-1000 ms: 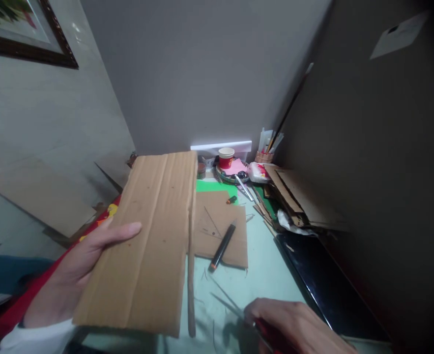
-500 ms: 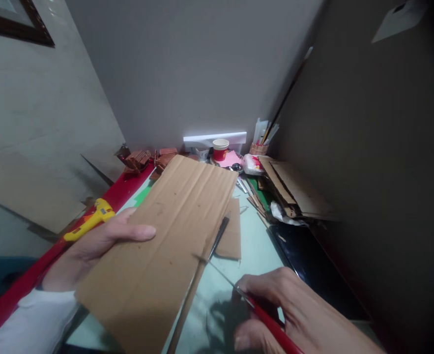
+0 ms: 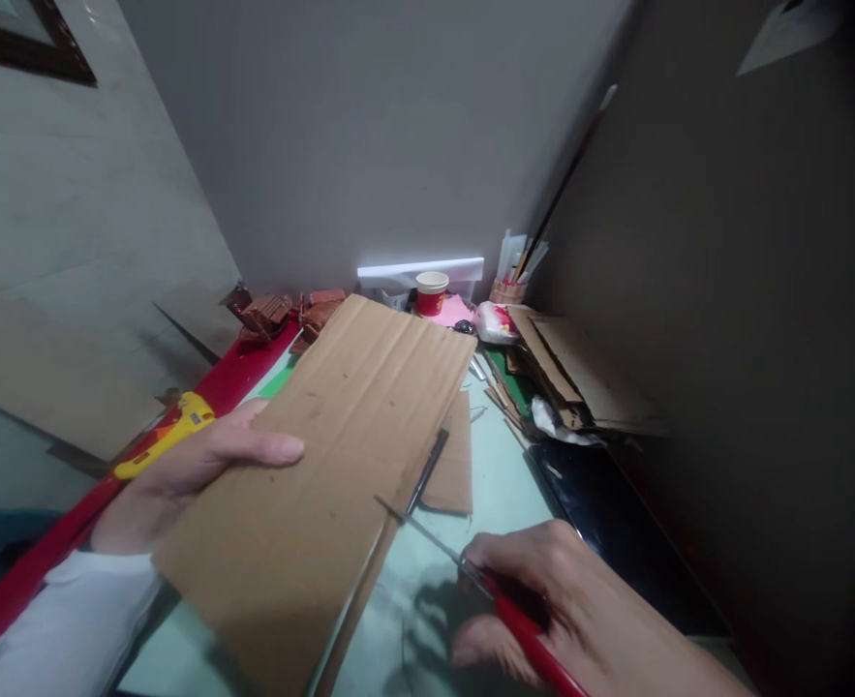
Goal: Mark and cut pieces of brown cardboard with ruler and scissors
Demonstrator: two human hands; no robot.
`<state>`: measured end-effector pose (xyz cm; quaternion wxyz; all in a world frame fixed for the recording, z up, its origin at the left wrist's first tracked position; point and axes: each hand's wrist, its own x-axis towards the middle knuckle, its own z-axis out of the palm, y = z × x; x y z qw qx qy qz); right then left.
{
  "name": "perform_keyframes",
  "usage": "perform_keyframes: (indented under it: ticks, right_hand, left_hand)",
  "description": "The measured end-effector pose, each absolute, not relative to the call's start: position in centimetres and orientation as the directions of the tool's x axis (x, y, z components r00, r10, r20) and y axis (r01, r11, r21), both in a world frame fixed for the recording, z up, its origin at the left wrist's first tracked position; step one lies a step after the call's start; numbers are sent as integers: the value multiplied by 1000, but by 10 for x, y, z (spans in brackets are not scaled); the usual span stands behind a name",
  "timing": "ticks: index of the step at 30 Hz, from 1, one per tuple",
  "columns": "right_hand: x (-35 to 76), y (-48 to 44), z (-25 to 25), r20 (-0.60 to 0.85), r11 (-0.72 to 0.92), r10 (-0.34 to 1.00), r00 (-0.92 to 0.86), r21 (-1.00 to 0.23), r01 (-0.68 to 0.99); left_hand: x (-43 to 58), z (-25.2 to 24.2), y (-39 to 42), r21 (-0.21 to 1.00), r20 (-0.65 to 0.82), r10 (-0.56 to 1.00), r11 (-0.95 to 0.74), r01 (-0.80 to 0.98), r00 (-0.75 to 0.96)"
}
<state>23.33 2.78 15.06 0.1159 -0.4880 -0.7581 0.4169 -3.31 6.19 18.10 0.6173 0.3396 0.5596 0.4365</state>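
Note:
My left hand (image 3: 232,450) grips a rectangular piece of brown cardboard (image 3: 347,455) by its left side, thumb on top. The cardboard is held tilted above the pale green tabletop. In my right hand (image 3: 550,590) is a pair of scissors (image 3: 525,634) with red handles. One blade lies over the cardboard's right edge, near a slit with a narrow strip (image 3: 358,605) parting below it; the other blade cannot be clearly made out. A dark slim pen-like thing (image 3: 428,471) shows beside that edge. Under it rests a smaller cardboard piece (image 3: 456,465).
A yellow glue gun (image 3: 172,436) lies at the left on a red strip. At the back are a red and white paper cup (image 3: 432,293), reddish-brown pieces (image 3: 265,317) and a holder with sticks (image 3: 508,290). Stacked cardboard (image 3: 587,368) and a black flat thing (image 3: 616,523) occupy the right.
The scissor blade has shifted slightly down and left along the cardboard's edge. The strip's lower end stands a little farther from the sheet. Both hands keep their holds.

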Motion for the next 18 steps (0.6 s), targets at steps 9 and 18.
perform_keyframes:
  ticks: [9,18]
  right_hand:
    - [240,20,155,-231,161,873,-430,-695,701]
    - [235,19,137,-146,263,863,-484,-689,675]
  left_hand:
    - [-53,169,79,864,-415,906,422,-273,87]
    - [-66,154,79,809,-453,886,453,-374,94]
